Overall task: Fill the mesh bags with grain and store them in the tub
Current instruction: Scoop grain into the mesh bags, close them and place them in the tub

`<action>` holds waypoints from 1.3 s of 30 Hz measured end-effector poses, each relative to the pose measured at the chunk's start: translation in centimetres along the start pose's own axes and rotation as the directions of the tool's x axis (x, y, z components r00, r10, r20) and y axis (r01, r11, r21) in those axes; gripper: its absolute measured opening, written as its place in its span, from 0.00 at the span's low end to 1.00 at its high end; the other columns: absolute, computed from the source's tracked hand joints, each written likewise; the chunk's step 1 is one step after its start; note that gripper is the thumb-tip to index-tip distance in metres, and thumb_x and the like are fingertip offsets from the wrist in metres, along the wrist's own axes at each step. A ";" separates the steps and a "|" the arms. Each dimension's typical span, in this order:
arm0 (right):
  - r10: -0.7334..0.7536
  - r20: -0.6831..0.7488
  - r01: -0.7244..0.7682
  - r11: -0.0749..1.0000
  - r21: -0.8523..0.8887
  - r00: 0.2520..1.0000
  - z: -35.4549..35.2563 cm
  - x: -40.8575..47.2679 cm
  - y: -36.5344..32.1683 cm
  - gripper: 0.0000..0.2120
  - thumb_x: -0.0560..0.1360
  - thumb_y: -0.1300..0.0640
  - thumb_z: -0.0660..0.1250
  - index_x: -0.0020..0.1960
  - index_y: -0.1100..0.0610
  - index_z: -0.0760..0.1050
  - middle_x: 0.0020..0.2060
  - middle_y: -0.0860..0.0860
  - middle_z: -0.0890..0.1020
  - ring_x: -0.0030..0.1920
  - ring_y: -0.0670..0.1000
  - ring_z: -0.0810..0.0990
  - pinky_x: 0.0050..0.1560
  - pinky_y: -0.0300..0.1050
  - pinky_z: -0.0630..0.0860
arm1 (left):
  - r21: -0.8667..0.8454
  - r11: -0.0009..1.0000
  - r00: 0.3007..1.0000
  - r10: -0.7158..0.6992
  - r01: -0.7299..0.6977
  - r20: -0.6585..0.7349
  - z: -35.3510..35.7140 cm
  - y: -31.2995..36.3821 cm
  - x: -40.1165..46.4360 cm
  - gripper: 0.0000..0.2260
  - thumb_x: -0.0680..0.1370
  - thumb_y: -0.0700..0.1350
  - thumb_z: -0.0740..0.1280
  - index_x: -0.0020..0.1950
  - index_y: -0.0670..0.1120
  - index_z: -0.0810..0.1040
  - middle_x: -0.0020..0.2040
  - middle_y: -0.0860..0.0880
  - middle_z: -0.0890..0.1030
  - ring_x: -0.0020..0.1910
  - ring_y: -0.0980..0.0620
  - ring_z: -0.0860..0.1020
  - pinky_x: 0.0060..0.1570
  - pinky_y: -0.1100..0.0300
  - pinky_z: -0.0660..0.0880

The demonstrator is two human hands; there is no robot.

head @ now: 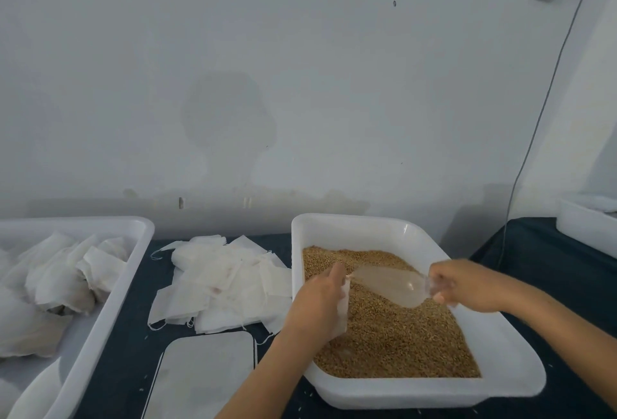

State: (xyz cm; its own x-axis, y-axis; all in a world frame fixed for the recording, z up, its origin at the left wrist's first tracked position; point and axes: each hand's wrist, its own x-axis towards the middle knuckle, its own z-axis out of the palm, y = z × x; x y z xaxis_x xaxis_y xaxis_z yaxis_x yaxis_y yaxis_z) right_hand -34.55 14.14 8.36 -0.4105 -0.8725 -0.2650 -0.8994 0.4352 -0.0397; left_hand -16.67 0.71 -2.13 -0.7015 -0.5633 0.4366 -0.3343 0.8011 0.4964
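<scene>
A white tub (334, 228) on the right holds brown grain (394, 342). Over the grain, my left hand (317, 305) grips a white mesh bag (342, 313) by its mouth, the bag hanging down against the grain. My right hand (467, 285) holds the handle of a clear plastic scoop (390, 285), whose tip points at the bag's mouth. A loose pile of empty white mesh bags (220, 281) lies on the dark table between the tubs. A second white tub (110, 288) at the left holds several filled bags (50, 285).
A flat white tray or lid (203, 375) lies at the table's near edge below the bag pile. Another white container (584, 225) stands at the far right. A grey cable (534, 124) hangs down the wall behind the table.
</scene>
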 end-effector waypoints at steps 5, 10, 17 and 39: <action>0.051 0.071 -0.054 0.997 0.047 0.996 4.5 1.3 -1.0 0.12 0.80 0.58 0.59 0.38 0.52 0.65 0.37 0.46 0.71 0.36 0.43 0.69 0.38 0.33 0.67 | -0.087 0.996 0.999 -0.014 0.010 -0.043 -0.6 0.1 0.0 0.06 0.81 0.38 0.56 0.56 0.46 0.62 0.43 0.46 0.75 0.40 0.49 0.74 0.39 0.58 0.70; 0.108 0.034 -0.108 0.994 0.000 0.994 8.3 2.6 -2.0 0.11 0.80 0.59 0.57 0.42 0.57 0.73 0.46 0.51 0.73 0.46 0.47 0.75 0.45 0.38 0.72 | -0.376 0.921 0.994 -0.108 0.102 0.003 -1.8 -0.2 0.1 0.04 0.83 0.43 0.53 0.49 0.50 0.61 0.37 0.54 0.69 0.35 0.58 0.66 0.34 0.65 0.64; 0.029 -0.203 0.021 0.970 0.242 0.979 6.7 2.2 -4.3 0.20 0.80 0.47 0.57 0.69 0.53 0.65 0.68 0.50 0.68 0.67 0.50 0.68 0.67 0.49 0.67 | -0.639 0.768 0.994 -0.092 0.032 -0.062 -3.6 0.5 -0.2 0.09 0.81 0.38 0.58 0.43 0.49 0.66 0.36 0.52 0.68 0.35 0.59 0.65 0.36 0.70 0.64; -0.197 -0.071 0.209 0.900 0.384 0.978 2.0 -0.2 -2.3 0.06 0.73 0.57 0.71 0.46 0.51 0.74 0.37 0.46 0.77 0.30 0.38 0.75 0.31 0.30 0.70 | -0.665 0.697 0.962 -0.155 0.268 0.226 -1.7 2.3 0.1 0.07 0.79 0.36 0.60 0.42 0.44 0.73 0.42 0.47 0.75 0.43 0.51 0.72 0.48 0.56 0.71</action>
State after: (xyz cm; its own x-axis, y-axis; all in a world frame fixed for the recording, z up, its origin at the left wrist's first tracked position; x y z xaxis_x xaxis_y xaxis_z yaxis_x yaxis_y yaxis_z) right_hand -32.09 13.76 6.60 -0.2351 -0.9546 -0.1827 -0.8374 0.2944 -0.4606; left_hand -16.44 2.19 0.31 -0.7650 -0.6200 0.1741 -0.0022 0.2728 0.9621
